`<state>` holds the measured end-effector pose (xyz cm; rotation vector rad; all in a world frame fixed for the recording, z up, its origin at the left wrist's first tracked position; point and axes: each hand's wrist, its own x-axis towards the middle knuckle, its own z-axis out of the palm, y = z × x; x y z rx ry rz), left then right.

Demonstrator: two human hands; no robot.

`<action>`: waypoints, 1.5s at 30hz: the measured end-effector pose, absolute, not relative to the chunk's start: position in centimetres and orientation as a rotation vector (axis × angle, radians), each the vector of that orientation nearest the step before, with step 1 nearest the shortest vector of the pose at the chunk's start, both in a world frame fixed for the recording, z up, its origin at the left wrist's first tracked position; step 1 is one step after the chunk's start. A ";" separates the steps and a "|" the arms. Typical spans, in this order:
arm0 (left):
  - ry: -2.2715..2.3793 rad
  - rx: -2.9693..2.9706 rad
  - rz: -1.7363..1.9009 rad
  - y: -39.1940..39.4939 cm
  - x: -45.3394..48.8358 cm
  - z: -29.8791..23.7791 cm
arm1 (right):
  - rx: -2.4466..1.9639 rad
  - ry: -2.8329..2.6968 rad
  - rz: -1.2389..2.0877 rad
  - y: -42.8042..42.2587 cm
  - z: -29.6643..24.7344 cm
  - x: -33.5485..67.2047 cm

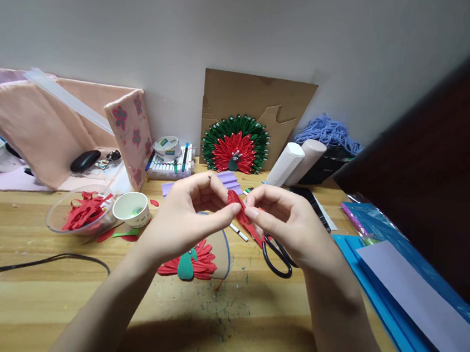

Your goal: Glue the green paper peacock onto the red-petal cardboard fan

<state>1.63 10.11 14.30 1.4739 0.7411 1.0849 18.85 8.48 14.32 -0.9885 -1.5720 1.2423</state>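
Note:
My left hand (198, 206) and my right hand (283, 217) are raised over the middle of the table, close together. Between them is a strip of red paper (237, 198), pinched by thumb and fingers on both sides. Below lies a round piece of cardboard (221, 256) with a blue-edged rim, bearing red paper petals (205, 259) and a green bird-shaped body (186, 264). Black-handled scissors (279, 259) rest under my right hand, their blades partly hidden. A white marker (238, 232) lies between the hands on the table.
A clear bowl (52, 218) of red strips and a paper cup (130, 210) stand at left. A finished red and green peacock (236, 145) leans on cardboard (260, 92) at the back. Blue sheets (377, 303) lie at right; a black cable (50, 259) crosses the left side.

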 end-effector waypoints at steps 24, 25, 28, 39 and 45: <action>0.805 1.420 1.028 10.2 1.8 14.5 | -0.974 -1.562 1.164 8.7 14.2 18.4; 0.809 1.421 1.026 10.2 1.8 14.5 | -0.976 -1.558 1.156 8.7 14.2 18.4; 0.840 1.438 1.031 10.2 1.7 14.5 | -0.974 -1.549 1.162 8.8 14.0 18.5; 0.904 1.450 1.134 10.0 1.8 14.5 | -0.983 -1.497 1.100 8.8 14.0 18.1; 0.868 1.395 1.167 9.9 1.9 14.5 | -0.919 -1.520 1.016 8.6 13.8 18.0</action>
